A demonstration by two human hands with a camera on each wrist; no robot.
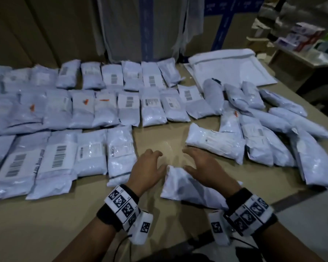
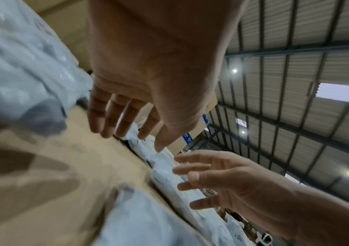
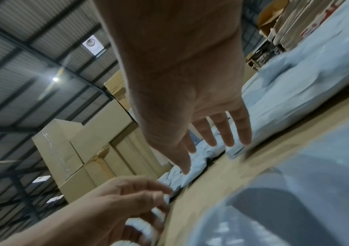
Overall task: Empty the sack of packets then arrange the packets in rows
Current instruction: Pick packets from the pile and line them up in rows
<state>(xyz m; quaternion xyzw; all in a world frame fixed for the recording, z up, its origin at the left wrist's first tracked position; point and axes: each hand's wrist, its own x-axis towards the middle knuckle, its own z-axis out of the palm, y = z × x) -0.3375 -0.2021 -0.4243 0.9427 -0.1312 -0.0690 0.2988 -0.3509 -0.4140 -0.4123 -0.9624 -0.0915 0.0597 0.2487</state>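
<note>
Pale blue packets lie in three rows [image 1: 83,110] across the left and middle of the cardboard-topped table [image 1: 64,224]. A loose heap of packets [image 1: 263,129] lies at the right. One packet [image 1: 186,190] lies near the front edge, under my right wrist. My left hand [image 1: 150,167] hovers with relaxed fingers beside that packet's left corner, holding nothing. My right hand [image 1: 201,163] hovers over its far end, fingers spread and empty. The wrist views show both palms open: left hand [image 2: 127,126], right hand [image 3: 215,144]. The flat white sack [image 1: 229,67] lies at the back right.
Tall cardboard boxes [image 1: 45,31] stand behind the table. A shelf with small boxes [image 1: 301,38] is at the far right. A bare patch of table [image 1: 159,137] lies between the front row and the heap.
</note>
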